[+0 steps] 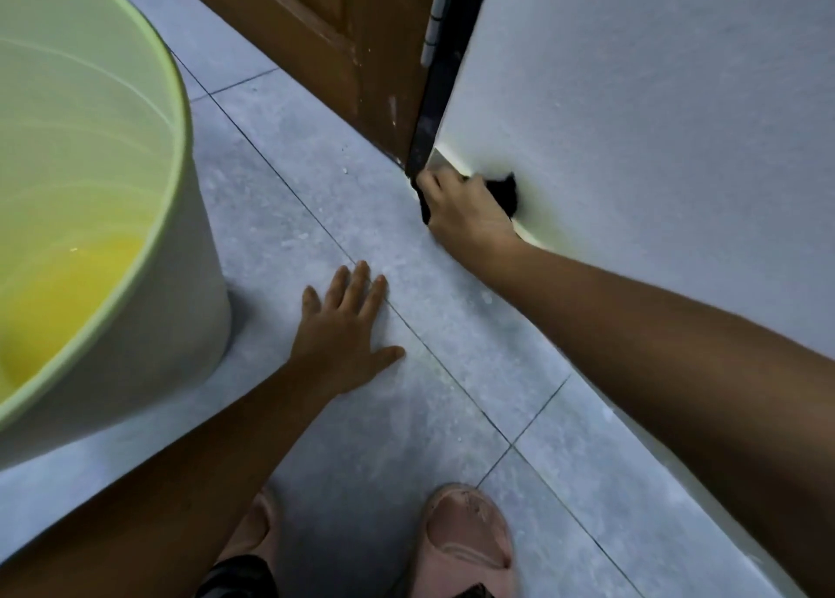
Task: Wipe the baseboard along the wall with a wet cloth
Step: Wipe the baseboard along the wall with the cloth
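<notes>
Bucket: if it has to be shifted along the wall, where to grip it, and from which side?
Grip the bucket by its rim on the side facing the left hand, coming from above with fingers hooked inside. The outer wall is wide and smooth and no handle shows, so the lip is the only hold in view. Yellow liquid sits inside, so probably keep it upright.

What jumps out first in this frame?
The big pale green bucket fills the left side, yellowish liquid at its bottom. Centre right, the right hand holds a dark cloth against the baseboard beside the brown door; the left hand lies flat on the tiled floor.
</notes>
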A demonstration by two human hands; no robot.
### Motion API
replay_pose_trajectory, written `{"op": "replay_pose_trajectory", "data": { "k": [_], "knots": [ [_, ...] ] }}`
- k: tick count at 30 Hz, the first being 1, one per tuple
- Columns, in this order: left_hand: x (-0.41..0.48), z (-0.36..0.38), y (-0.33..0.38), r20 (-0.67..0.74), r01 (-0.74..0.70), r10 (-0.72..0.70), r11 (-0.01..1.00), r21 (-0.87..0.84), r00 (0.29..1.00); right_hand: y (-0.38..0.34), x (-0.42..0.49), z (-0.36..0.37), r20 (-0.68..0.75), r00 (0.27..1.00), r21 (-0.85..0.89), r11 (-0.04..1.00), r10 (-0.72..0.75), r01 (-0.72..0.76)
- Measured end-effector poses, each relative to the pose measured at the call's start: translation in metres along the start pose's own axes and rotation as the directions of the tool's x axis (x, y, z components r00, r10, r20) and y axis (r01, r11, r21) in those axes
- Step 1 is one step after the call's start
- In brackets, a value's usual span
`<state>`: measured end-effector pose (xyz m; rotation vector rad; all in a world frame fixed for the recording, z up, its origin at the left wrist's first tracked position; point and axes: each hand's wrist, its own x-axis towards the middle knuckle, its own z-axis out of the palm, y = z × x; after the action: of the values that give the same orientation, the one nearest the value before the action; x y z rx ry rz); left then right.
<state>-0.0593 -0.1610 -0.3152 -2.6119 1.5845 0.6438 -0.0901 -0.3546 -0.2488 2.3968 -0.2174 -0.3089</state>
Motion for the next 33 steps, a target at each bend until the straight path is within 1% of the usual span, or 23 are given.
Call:
{"op": "replay_pose_trajectory", "data": {
  "k": [3,6,8,10,11,12,13,14,15,17,18,20,21,22,25,27,29,31,33],
  "knots": [
    [0.0,0.001,0.0,-0.006,-0.005,0.005,1.0,0.012,1.0,-0.011,-0.051,0.027,0.072,0.997,-0.08,0.997,-0.009,0.015],
    [0.0,0.001,-0.001,0.002,0.002,-0.002,1.0,0.01,1.0,-0.006,-0.095,0.028,0.115,0.993,-0.156,0.987,-0.011,0.029],
    [0.0,0.0,0.0,0.013,-0.003,0.003,1.0,0.013,1.0,0.012,-0.096,0.012,0.069,0.998,-0.199,0.98,-0.013,0.027],
    [0.001,-0.001,0.001,0.02,-0.003,0.003,1.0,0.004,1.0,0.024,-0.078,-0.006,-0.02,0.999,-0.19,0.981,0.034,-0.037],
    [0.001,-0.001,0.001,0.025,0.0,0.001,1.0,-0.004,1.0,0.024,-0.064,-0.011,-0.06,0.996,-0.155,0.985,0.07,-0.078],
    [0.001,-0.001,0.0,0.028,0.003,-0.003,1.0,-0.01,1.0,0.023,-0.05,-0.021,-0.034,0.994,-0.092,0.991,0.099,-0.102],
    [0.002,-0.002,0.0,0.032,0.003,-0.003,1.0,-0.009,0.999,0.022,-0.038,-0.024,-0.023,0.995,-0.005,0.995,0.096,-0.096],
    [0.001,-0.003,-0.001,0.035,0.002,-0.002,1.0,-0.003,0.999,0.021,-0.029,-0.023,-0.021,0.996,0.026,0.996,0.091,-0.09],
    [0.001,-0.004,-0.001,0.04,0.0,0.0,1.0,0.007,0.999,0.018,-0.024,-0.019,-0.024,0.995,0.011,0.996,0.094,-0.093],
    [0.0,-0.005,-0.001,0.049,-0.002,0.001,1.0,0.02,0.999,0.006,-0.032,-0.006,0.024,0.998,-0.007,0.999,0.052,-0.052],
    [0.0,-0.006,-0.001,0.052,-0.001,0.0,1.0,0.023,0.999,0.001,-0.044,0.003,0.03,0.999,-0.014,1.0,0.025,-0.025],
    [-0.001,-0.007,-0.001,0.049,-0.005,0.003,0.999,0.036,0.999,-0.005,-0.075,0.017,0.109,0.994,-0.05,0.999,0.0,0.005],
    [-0.002,-0.008,0.0,0.046,-0.01,0.008,0.999,0.042,0.999,-0.006,-0.093,0.023,0.123,0.992,-0.07,0.997,-0.006,0.015],
    [-0.002,-0.009,0.001,0.043,-0.01,0.008,0.999,0.045,0.999,-0.004,-0.111,0.026,0.125,0.992,-0.082,0.996,-0.01,0.02],
    [-0.002,-0.009,0.005,0.04,0.021,-0.022,0.999,0.033,0.999,0.002,-0.151,0.03,0.047,0.999,-0.129,0.992,0.007,-0.001],
    [-0.005,-0.007,0.012,-0.006,-0.013,0.013,0.999,0.052,1.0,0.007,-0.154,0.026,-0.02,0.999,-0.129,0.991,0.034,-0.037],
    [-0.007,-0.005,0.021,-0.047,-0.11,0.113,0.991,0.074,0.992,0.012,-0.134,0.016,-0.08,0.995,-0.091,0.993,0.068,-0.075],
    [-0.007,-0.003,0.03,-0.018,-0.192,0.194,0.979,0.074,0.981,0.015,-0.104,0.003,-0.08,0.992,-0.024,0.994,0.1,-0.102],
    [-0.007,0.0,0.036,0.035,-0.219,0.217,0.973,0.076,0.976,0.014,-0.078,-0.003,-0.055,0.995,0.013,0.997,0.082,-0.082]
  ]
}}
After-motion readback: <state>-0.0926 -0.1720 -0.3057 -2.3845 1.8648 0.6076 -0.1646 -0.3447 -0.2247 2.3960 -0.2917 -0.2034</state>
